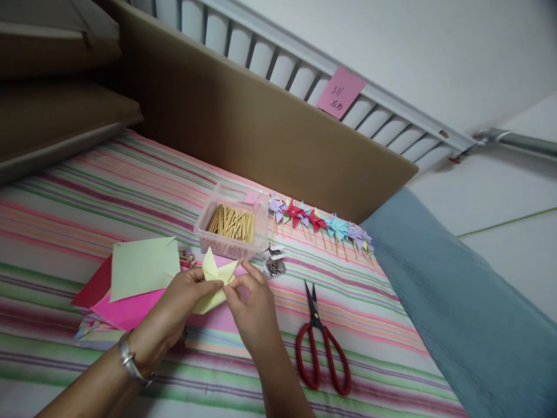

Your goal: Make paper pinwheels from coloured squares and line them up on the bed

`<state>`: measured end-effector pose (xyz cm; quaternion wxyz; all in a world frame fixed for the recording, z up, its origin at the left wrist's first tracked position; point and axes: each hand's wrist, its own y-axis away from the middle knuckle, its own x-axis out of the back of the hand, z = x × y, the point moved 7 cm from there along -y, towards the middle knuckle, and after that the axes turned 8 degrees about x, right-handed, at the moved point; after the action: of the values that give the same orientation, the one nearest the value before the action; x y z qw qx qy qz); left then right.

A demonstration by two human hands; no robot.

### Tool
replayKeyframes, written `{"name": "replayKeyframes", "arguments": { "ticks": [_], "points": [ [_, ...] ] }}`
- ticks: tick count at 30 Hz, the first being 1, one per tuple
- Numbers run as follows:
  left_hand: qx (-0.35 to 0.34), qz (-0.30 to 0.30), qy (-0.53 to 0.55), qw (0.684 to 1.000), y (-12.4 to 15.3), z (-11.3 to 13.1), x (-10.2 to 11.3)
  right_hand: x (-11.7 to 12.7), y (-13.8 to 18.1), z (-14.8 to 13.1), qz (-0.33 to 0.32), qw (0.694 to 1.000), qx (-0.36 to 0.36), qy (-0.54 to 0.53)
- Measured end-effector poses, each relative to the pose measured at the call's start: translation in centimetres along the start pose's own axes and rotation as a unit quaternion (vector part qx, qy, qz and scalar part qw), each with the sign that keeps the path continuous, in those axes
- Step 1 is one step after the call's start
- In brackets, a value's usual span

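Between my two hands is a yellow paper pinwheel (213,270), partly folded, with pointed flaps standing up. My left hand (185,296) pinches it from the left, thumb pressed toward its centre. From the right, my right hand (252,296) grips a corner near the middle with thumb and fingers. Under the hands lies a pink paper sheet (221,322). Left of them is a pile of coloured paper, with a pale green square (143,267) on top and a magenta sheet (130,307) below. Red-handled scissors (319,342) lie right of my right hand, blades pointing away.
A clear plastic box (232,247) of short wooden sticks (232,223) stands just beyond my hands. Beside it are small metal pins (275,267) in a packet. Finished paper pinwheels (315,219) line the back edge. A brown board (261,128) rises behind.
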<state>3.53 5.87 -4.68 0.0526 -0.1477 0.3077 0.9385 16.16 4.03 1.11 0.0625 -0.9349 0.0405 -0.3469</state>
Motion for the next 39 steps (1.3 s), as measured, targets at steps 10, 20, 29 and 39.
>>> {"name": "replayKeyframes", "arguments": {
  "ticks": [10,20,29,39],
  "points": [
    [-0.017,-0.056,0.008,0.998,0.6,1.4,-0.1,1.2,-0.3,2.6,0.065,0.948,-0.084,-0.301],
    [-0.036,-0.048,-0.01,0.998,0.8,0.8,-0.9,-1.5,0.0,1.9,-0.022,0.911,-0.119,-0.394],
    [-0.037,-0.021,-0.006,0.999,0.8,1.0,-0.4,-0.4,-0.4,1.7,0.024,0.911,-0.105,-0.397],
    [-0.124,0.025,-0.149,0.981,0.8,1.5,-0.5,0.0,-0.3,1.3,0.041,0.909,-0.084,-0.406]
  ]
}}
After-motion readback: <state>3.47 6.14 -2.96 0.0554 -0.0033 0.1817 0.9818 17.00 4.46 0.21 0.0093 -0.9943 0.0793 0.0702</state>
